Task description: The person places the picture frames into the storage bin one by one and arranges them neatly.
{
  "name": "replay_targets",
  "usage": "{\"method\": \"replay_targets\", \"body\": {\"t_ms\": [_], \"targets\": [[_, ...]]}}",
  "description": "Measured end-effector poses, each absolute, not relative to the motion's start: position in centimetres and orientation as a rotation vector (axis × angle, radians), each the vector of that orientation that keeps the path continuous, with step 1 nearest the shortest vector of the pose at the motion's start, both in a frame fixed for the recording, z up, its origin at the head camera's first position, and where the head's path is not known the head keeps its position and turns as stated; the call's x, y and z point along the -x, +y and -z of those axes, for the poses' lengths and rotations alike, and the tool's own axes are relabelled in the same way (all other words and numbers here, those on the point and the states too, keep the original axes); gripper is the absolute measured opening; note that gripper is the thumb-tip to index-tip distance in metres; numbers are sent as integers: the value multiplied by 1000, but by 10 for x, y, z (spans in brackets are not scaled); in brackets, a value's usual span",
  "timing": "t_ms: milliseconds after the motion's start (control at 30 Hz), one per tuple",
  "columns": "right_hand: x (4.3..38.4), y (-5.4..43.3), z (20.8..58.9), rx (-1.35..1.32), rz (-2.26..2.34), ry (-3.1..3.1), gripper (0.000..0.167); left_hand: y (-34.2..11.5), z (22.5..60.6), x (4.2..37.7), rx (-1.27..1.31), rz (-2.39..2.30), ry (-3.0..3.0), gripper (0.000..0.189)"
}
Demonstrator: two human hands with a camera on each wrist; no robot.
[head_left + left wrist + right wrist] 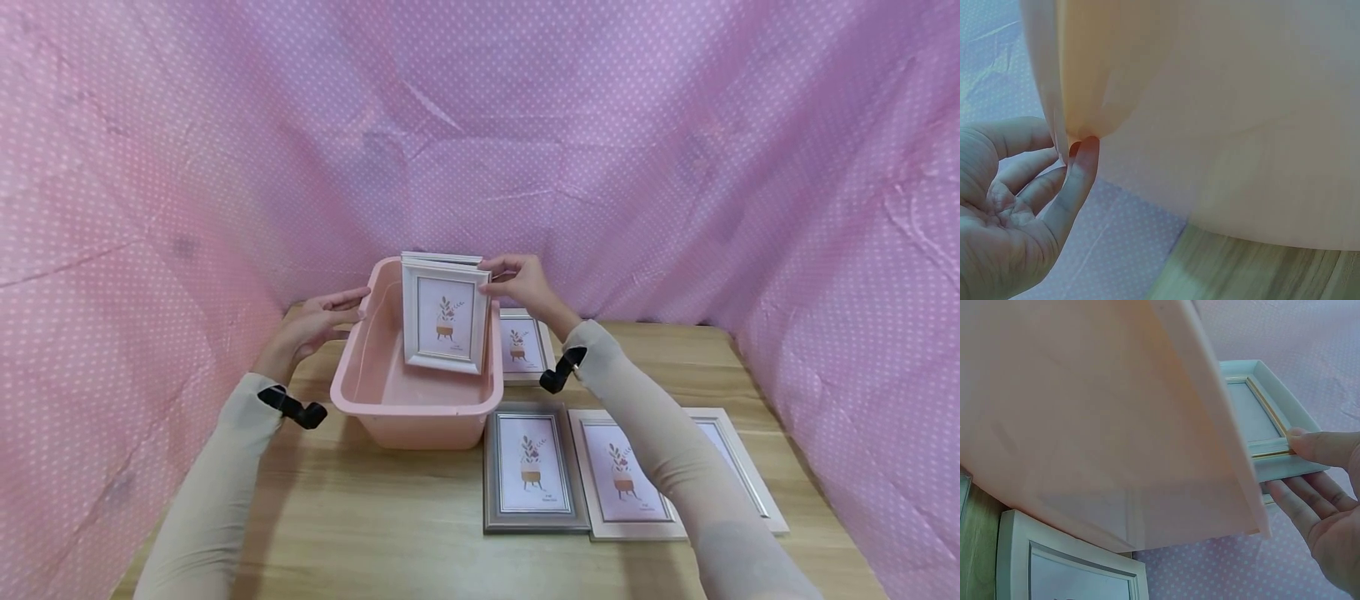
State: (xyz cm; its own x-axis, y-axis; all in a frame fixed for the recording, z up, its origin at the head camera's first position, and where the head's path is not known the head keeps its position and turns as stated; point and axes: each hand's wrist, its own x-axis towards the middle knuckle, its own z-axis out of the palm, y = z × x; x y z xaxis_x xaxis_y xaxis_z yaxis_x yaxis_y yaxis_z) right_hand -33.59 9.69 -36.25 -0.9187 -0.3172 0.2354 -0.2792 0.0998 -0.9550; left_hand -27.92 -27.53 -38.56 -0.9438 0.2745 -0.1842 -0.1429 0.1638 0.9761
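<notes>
In the head view a pink plastic tub (416, 429) stands on the table. The left hand (311, 325) is at its left rim; in the left wrist view the thumb and fingers (1082, 172) pinch the rim's lip (1054, 81). A small white picture frame (409, 321) tilts upright over the tub's right part, showing a potted plant print. My right hand (525, 283) grips its upper right edge, thumb on the front, fingers behind, as the right wrist view shows. Another pale picture frame (442, 257) stands just behind it, its lower part hidden.
Right of the tub lies a white picture frame (546, 358), partly covered by tub and wrist. Nearer are a grey-brown picture frame (491, 475) and a cream picture frame (637, 530), with another pale frame (750, 467) partly under the right forearm. Pink dotted cloth (480, 125) surrounds the wooden table (375, 525).
</notes>
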Motion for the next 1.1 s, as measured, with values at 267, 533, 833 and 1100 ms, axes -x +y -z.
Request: {"method": "replay_targets", "body": {"t_ms": [267, 533, 833, 1100], "targets": [[342, 96, 365, 669, 1966, 2329, 38, -275, 386, 283, -121, -1866, 2124, 68], [345, 94, 367, 682, 1964, 2336, 36, -274, 388, 283, -109, -1886, 2112, 66], [351, 88, 371, 688, 1873, 2380, 35, -272, 390, 281, -119, -1889, 2098, 67], [353, 83, 371, 744, 1796, 2439, 33, -273, 390, 283, -95, -1895, 2098, 66]]}}
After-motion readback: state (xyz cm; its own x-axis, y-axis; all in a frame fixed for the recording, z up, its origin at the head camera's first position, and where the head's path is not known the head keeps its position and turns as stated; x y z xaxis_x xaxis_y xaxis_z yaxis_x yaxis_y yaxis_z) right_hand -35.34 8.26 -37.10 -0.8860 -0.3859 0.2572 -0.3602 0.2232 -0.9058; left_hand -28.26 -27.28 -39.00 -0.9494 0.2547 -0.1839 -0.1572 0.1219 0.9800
